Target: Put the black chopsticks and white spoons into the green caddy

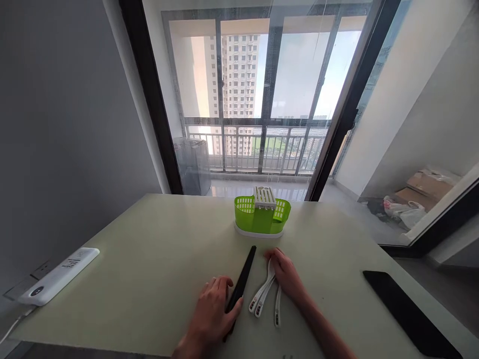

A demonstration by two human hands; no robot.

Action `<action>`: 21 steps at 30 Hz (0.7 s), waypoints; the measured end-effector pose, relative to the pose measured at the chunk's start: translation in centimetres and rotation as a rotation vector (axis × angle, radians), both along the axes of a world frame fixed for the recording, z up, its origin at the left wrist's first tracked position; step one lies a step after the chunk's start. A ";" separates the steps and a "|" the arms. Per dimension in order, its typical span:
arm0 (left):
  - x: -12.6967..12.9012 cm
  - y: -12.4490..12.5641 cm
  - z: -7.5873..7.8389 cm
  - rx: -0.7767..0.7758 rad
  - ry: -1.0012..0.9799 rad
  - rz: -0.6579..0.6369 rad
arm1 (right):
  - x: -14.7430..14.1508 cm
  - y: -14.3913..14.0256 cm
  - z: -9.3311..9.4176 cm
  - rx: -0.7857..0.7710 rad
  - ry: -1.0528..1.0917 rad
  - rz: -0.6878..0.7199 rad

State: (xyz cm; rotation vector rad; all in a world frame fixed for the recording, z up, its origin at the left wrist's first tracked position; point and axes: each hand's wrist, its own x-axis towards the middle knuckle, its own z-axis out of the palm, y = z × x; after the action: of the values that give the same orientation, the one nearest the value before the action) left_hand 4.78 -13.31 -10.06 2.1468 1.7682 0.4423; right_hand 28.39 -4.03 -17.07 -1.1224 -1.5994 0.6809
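A bundle of black chopsticks [245, 269] lies slanted on the table, and my left hand [212, 309] straddles its near part. The thumb crosses to the right side of the bundle while the curled fingers stay on its left. To the right, my right hand [286, 274] is closed over the bowl ends of several white spoons [265, 295]. Their handles, with small dark and red marks at the ends, fan out toward me; one handle [277, 306] lies apart from the others. The fingertips of my right hand are blurred, and most of the spoon bowls are hidden under it.
A green utensil basket [262, 222] with a white base and slotted white top piece stands at the table's far edge. A white power strip [62, 274] lies at the left edge. A black flat object [407, 314] lies at the right. Glass doors stand beyond the table [157, 259].
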 end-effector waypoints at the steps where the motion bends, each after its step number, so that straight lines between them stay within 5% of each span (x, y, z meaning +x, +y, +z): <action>1: 0.0 0.0 0.0 0.001 0.001 -0.002 | 0.0 0.0 0.0 0.001 0.000 -0.002; 11: 0.6 0.6 0.3 -0.004 0.105 -0.035 | -0.2 -0.5 0.7 -0.018 0.008 -0.057; 21: 1.1 1.3 0.0 -0.018 0.238 -0.084 | 0.6 -0.8 0.7 -0.040 0.083 -0.257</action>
State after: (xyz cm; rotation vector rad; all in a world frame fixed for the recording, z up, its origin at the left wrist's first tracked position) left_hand 5.91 -12.00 -10.04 2.3320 1.7848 0.1540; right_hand 28.95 -4.86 -16.34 -1.2854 -1.3474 0.5835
